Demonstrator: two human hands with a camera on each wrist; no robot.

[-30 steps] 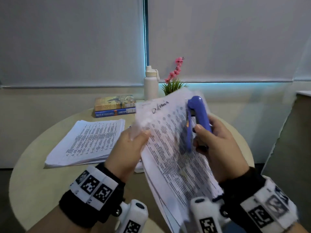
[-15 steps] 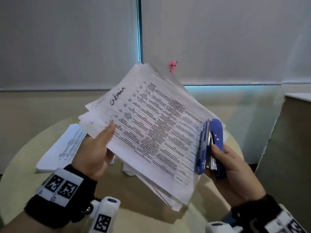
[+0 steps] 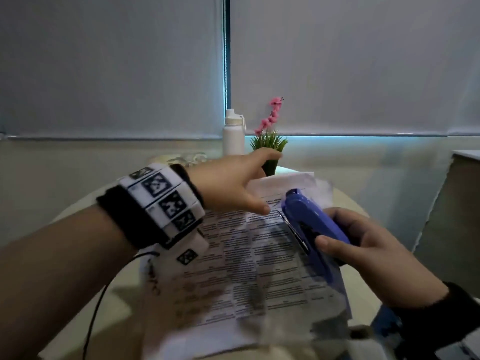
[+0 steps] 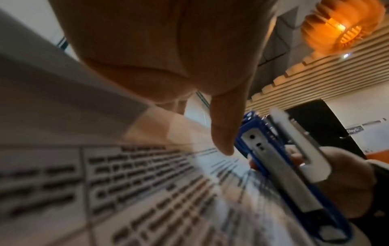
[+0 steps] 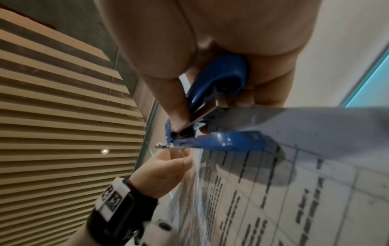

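A stack of printed papers point(image 3: 246, 268) lies nearly flat above the round table point(image 3: 78, 211). My left hand point(image 3: 249, 183) reaches across and pinches its far edge, thumb point(image 4: 223, 133) on top and fingers beneath. My right hand point(image 3: 363, 245) grips a blue stapler point(image 3: 314, 224) at the stack's far right corner. In the right wrist view the paper edge point(image 5: 294, 116) runs into the stapler's point(image 5: 221, 79) mouth, with the blue base point(image 5: 231, 139) on the sheet's other side. The left wrist view shows the stapler's metal underside point(image 4: 284, 174) beside my thumb.
A white bottle point(image 3: 233, 133) and a small potted plant with pink flowers point(image 3: 270, 141) stand at the table's back edge. A book point(image 3: 181, 159) is partly hidden behind my left wrist. A grey cabinet point(image 3: 457, 216) stands at the right. Closed blinds fill the background.
The papers have tipped down from raised and slanted to nearly flat. My left hand has shifted from the near left edge to the far edge. The stapler has moved to the far right corner.
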